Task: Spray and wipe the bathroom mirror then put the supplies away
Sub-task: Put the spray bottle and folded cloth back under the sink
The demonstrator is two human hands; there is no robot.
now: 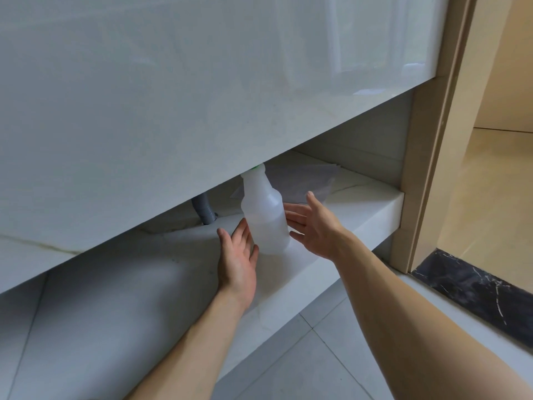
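Note:
A translucent white spray bottle point(265, 215) stands upright on the low white shelf point(360, 215) under the vanity. Its top, with a bit of green, is hidden behind the vanity's front panel. My left hand point(238, 255) is flat with fingers spread, just left of the bottle's base and touching or nearly touching it. My right hand point(314, 226) is open on the bottle's right side, palm facing it, fingers close to its wall. Behind the bottle a pale folded cloth point(300, 183) lies on the shelf.
The glossy grey vanity front point(202, 96) overhangs the shelf closely. A grey drain pipe point(203, 212) comes down at the shelf's back left. A beige door frame point(432, 140) and dark threshold point(467, 281) stand to the right. Grey floor tiles point(302, 356) lie below.

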